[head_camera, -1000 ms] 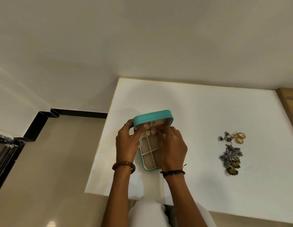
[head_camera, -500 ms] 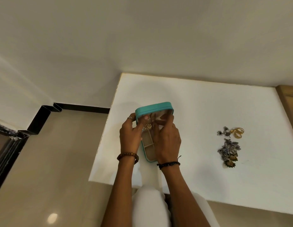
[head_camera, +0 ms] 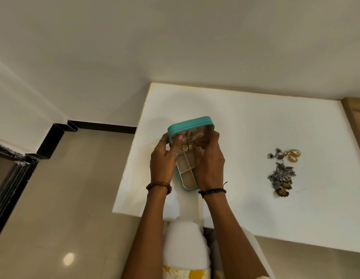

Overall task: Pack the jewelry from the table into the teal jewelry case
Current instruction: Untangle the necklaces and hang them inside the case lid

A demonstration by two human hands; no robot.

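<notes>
The teal jewelry case [head_camera: 190, 122] stands open on the white table [head_camera: 245, 127], its lid upright and its beige divided tray [head_camera: 186, 170] facing me. A gold necklace with a heart pendant [head_camera: 184, 147] hangs at the inside of the lid. My left hand [head_camera: 162, 160] is at the lid's left side, thumb and fingers pinching the chain. Over the tray's right half, my right hand [head_camera: 210, 164] reaches its fingertips to the lid's right part and holds the chain there. The tray's right compartments are hidden by that hand.
To the right on the table lie gold rings [head_camera: 294, 155], small silver earrings [head_camera: 275, 156] and a cluster of dark silver jewelry [head_camera: 282, 179]. The table's left edge [head_camera: 132, 150] drops to a tiled floor. A wooden surface [head_camera: 356, 117] borders the right side.
Both hands have moved a little farther up toward the lid with the necklace. The case and the loose jewelry stay in place.
</notes>
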